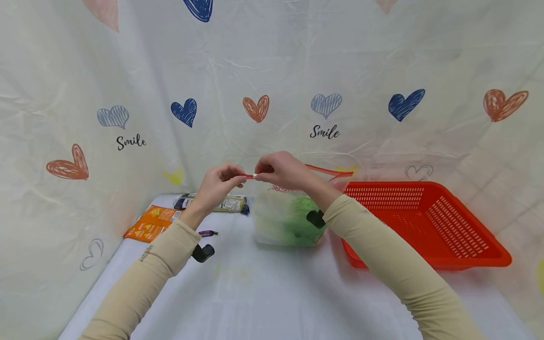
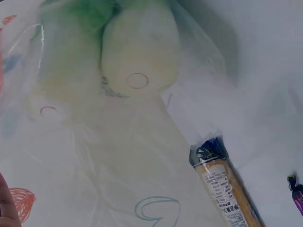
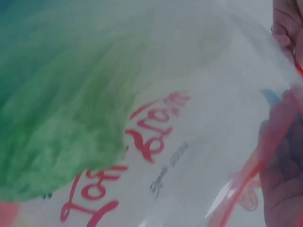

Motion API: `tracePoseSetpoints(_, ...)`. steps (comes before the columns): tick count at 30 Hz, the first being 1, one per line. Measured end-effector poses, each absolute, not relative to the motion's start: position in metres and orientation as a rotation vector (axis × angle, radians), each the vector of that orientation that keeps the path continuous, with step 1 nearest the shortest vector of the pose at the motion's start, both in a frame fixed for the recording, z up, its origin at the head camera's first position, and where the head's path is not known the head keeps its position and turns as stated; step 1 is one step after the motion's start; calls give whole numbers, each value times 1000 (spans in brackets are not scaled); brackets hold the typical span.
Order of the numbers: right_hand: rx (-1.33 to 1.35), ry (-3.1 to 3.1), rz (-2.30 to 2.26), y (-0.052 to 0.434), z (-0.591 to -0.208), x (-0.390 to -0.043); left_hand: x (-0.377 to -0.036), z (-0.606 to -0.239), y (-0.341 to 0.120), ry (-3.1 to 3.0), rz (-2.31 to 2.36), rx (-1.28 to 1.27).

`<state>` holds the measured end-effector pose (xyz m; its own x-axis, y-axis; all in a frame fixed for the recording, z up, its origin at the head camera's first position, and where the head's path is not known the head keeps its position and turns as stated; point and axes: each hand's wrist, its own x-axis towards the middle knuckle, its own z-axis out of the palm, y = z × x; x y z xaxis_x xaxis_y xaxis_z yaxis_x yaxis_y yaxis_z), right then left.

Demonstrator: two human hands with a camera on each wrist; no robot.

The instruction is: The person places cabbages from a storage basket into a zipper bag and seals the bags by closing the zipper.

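Zip bag: clear plastic zip bag [image 1: 284, 217] with a red seal strip, held up over the middle of the table, its bottom resting on the cloth; I see a green leafy vegetable [image 1: 297, 219] inside, pale stalk end showing in the left wrist view [image 2: 139, 52].
Left hand: my left hand [image 1: 221, 182] pinches the near end of the red strip, fingers curled tight on it.
Right hand: my right hand [image 1: 282, 170] pinches the same strip just beside the left, fingertips almost touching; through the right wrist view I see its fingers [image 3: 284, 175] behind the plastic and red lettering.
Surface: white tablecloth [image 1: 263, 293], a bit wrinkled, covering the whole table.
Room: white backdrop sheet [image 1: 272, 71] wraps round behind and on both sides, printed with blue, orange and grey hearts and the word "Smile".
Right of bag: orange-red slotted plastic basket [image 1: 425, 222], just beside the bag, behind my right forearm.
Far left: orange snack packet [image 1: 150, 223] lying flat near the backdrop.
Behind left wrist: long wrapped biscuit pack [image 1: 225, 203], dark blue ends, lying flat.
Near left forearm: small purple wrapped sweet [image 1: 207, 233] on the cloth.
In the way: my right forearm crosses the bag's right side and hides the basket's near-left corner.
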<state>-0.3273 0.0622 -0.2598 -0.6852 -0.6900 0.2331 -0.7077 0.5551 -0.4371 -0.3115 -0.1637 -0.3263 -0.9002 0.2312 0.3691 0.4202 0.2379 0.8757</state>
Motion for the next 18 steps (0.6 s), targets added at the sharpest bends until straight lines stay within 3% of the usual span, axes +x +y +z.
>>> tracePoseSetpoints(18, 1145, -2775, 711, 164, -260, -327, -306, -340, -186, -2311, -1762, -495)
